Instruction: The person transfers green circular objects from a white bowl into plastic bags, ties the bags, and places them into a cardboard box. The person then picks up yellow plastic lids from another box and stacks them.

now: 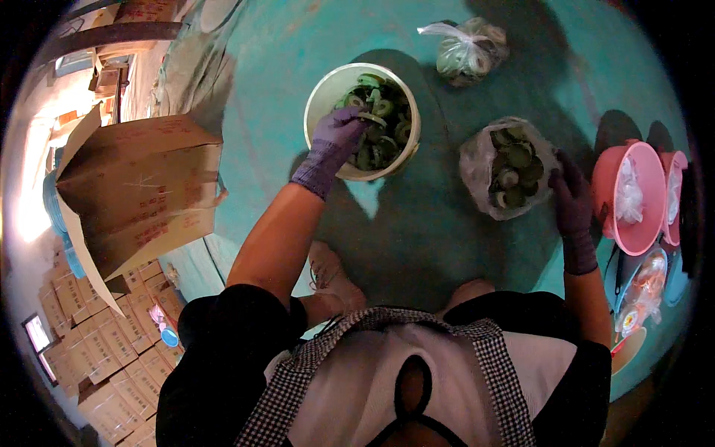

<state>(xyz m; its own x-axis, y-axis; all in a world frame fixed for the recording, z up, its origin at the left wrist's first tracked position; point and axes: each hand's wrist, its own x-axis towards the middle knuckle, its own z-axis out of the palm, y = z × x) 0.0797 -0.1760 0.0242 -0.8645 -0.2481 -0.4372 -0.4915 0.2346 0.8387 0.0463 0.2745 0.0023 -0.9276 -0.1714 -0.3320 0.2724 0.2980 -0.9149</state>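
My left hand (339,138), in a purple knit glove, reaches over the rim of a white bucket (316,97). Its fingers are closed on a pale green ring (372,118). More green rings and round pieces (381,153) lie in the bucket. To the right stands an open clear plastic bag (477,170) with several dark green round pieces (519,156) and a few paler rings inside. At that bag's right edge, my gloved right hand (572,201) has its fingers bent around the plastic; its fingertips are partly in shadow.
A tied clear bag of rings (473,56) sits at the far side. Pink basins (646,197) and bagged goods (644,290) stand at the right. An open cardboard box (141,194) is at the left, with stacked cartons (112,343) behind. Green sheeting (275,45) covers the floor.
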